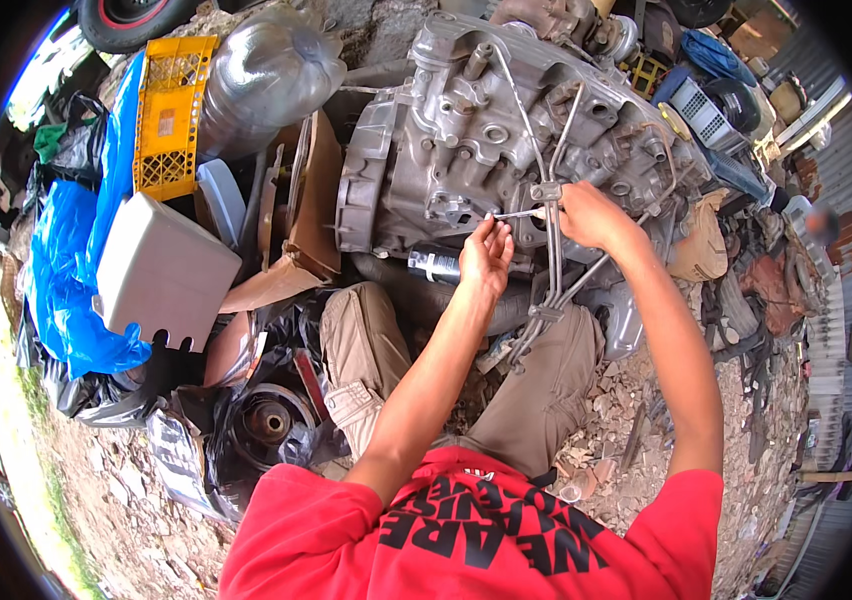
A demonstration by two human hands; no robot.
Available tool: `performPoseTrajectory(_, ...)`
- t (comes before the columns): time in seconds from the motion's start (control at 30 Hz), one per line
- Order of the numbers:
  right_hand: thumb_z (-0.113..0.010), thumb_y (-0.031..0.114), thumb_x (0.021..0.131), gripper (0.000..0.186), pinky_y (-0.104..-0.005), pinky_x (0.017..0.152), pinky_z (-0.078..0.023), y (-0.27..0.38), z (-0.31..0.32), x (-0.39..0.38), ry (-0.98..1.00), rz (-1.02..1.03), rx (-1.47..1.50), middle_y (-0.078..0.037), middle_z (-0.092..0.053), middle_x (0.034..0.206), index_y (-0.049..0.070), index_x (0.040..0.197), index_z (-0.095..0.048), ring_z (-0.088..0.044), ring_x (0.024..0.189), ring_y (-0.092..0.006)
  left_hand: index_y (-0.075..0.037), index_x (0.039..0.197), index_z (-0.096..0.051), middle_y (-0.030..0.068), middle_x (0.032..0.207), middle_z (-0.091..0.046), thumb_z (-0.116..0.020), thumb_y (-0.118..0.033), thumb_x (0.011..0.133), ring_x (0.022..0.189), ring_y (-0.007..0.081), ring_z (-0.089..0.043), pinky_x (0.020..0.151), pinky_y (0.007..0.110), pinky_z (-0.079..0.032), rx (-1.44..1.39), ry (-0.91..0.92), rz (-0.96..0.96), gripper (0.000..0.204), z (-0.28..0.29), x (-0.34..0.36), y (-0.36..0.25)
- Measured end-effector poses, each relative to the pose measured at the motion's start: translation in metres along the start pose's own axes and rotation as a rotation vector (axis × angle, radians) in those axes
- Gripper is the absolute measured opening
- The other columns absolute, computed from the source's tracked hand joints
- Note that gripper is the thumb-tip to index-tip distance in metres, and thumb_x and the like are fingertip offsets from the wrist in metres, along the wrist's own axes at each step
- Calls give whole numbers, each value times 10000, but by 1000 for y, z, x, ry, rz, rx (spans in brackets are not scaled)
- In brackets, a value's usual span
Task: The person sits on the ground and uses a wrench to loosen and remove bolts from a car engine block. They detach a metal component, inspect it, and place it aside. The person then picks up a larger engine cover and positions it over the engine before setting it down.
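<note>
Two hands (486,258) (594,216) grip a slim metal tool (519,213) between them near a grey housing (436,135)

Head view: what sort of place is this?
Probably an outdoor scrap or repair yard: there is a large metal casing like a gearbox, rubble-strewn ground, and a corrugated metal wall at right.

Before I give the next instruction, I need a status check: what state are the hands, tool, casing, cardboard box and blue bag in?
Left hand: fingers bent at the tool's tip; firm contact unclear.
Right hand: closed on the tool.
Slim metal tool: held roughly level, in front of the casing.
Metal casing: uncovered, dull grey.
Cardboard box: open.
Blue plastic bag: crumpled.
</note>
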State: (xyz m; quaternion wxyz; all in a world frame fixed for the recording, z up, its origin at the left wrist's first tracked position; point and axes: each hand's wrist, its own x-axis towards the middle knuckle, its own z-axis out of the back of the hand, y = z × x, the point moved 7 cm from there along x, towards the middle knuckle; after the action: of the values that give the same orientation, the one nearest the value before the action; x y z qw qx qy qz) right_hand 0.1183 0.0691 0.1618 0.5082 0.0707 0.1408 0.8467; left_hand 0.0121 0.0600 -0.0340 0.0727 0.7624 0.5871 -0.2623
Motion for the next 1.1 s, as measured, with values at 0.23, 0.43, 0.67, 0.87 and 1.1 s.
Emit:
performPoseTrajectory(0.23, -640, 228, 909, 261, -475, 663, -465, 6, 0, -13, 34, 54, -40, -263, -605, 757, -26, 852, -621, -576, 784, -476, -59, 985, -636, 35, 954, -679, -697, -180, 899, 844, 133, -665, 693, 234, -535, 36, -13, -6, 161, 5, -13, 9)
performPoseTrajectory(0.43, -645, 246, 912, 294, -448, 654, -459, 40, 6, 3, -125, 85, 198, -229, -600, 762, -32, 840, -584, -584, 764, -444, -40, 1035, -625, 47, 970, -681, -675, -154, 922, 889, 145, -680, 696, 219, -544, -58, -28, -60, 168, 0, -11, 2)
performPoseTrajectory(0.67, -638, 261, 916, 265, -439, 731, -508, 53, -2, 18, -206, 201, 32, -193, -645, 899, -2, 934, -611, -622, 858, -407, 22, 1032, -617, 94, 947, -701, -603, -86, 952, 860, 180, -706, 681, 224, -580, -123, -26, -65, 135, 1, -7, 3)
performPoseTrajectory(0.87, -654, 191, 903, 202, -386, 748, -523, 34, -1, 19, -230, 180, 93, -172, -678, 935, 4, 976, -628, -660, 855, -338, 27, 1054, -605, 112, 1006, -675, -601, -57, 948, 913, 186, -694, 731, 217, -600, -116, 6, -97, 136, -1, -6, 5)
performPoseTrajectory(1.1, -679, 164, 881, 202, -368, 683, -498, 51, 1, 18, -196, 236, 257, -157, -661, 813, -3, 968, -605, -643, 730, -271, 44, 1048, -604, 121, 1006, -671, -598, -38, 946, 914, 194, -691, 752, 219, -601, -132, -7, -104, 131, 0, -6, 1)
